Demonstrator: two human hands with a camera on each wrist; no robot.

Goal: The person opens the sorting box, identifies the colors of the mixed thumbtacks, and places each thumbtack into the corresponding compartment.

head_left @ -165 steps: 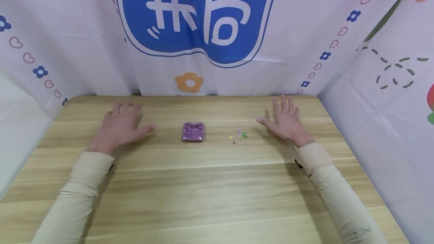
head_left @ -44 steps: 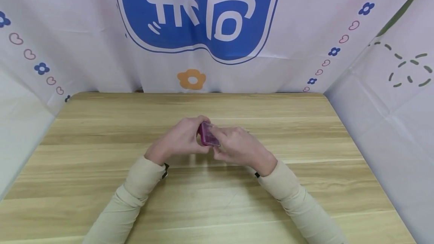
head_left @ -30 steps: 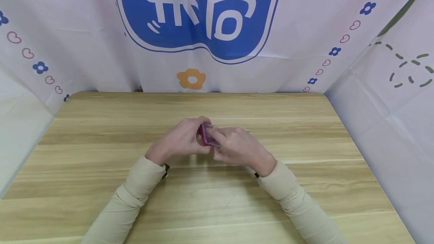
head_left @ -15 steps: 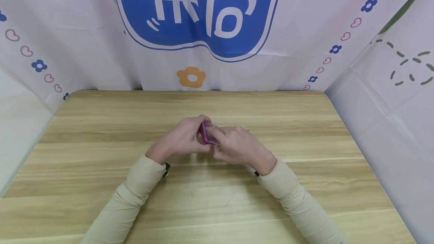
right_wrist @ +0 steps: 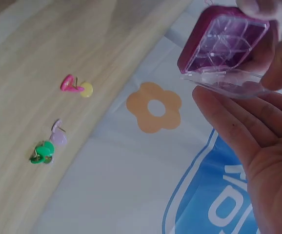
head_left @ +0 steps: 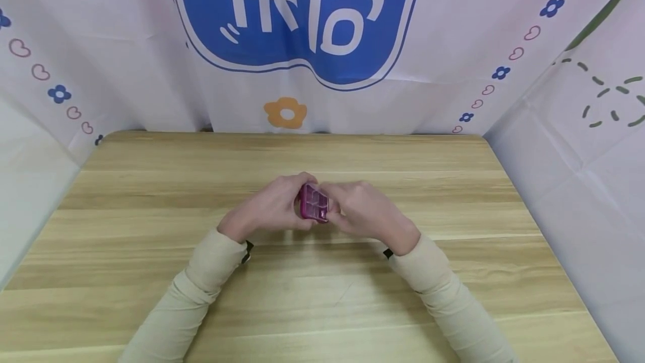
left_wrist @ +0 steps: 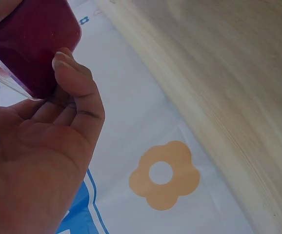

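Note:
Both hands meet over the middle of the table at a small magenta box (head_left: 314,203) with compartments. My left hand (head_left: 272,203) grips the box by its edges. In the left wrist view, its fingertips curl at the magenta underside (left_wrist: 38,39). The clear lid (right_wrist: 229,84) stands swung away from the compartments in the right wrist view. My right hand (head_left: 368,212) holds this lid, thumb on one side and fingers behind it. Inside the box, clear dividers show.
On the tabletop, in the right wrist view, lie several thumbtacks: a green one (right_wrist: 44,150), a lilac one (right_wrist: 58,138), a yellow one (right_wrist: 86,89) and a pink one (right_wrist: 67,83). A printed white cloth (head_left: 227,105) hangs behind the table.
Both hands came inward from the table's sides and the left hand took up the box. In the last half second the lid came open and the right hand shifted slightly right.

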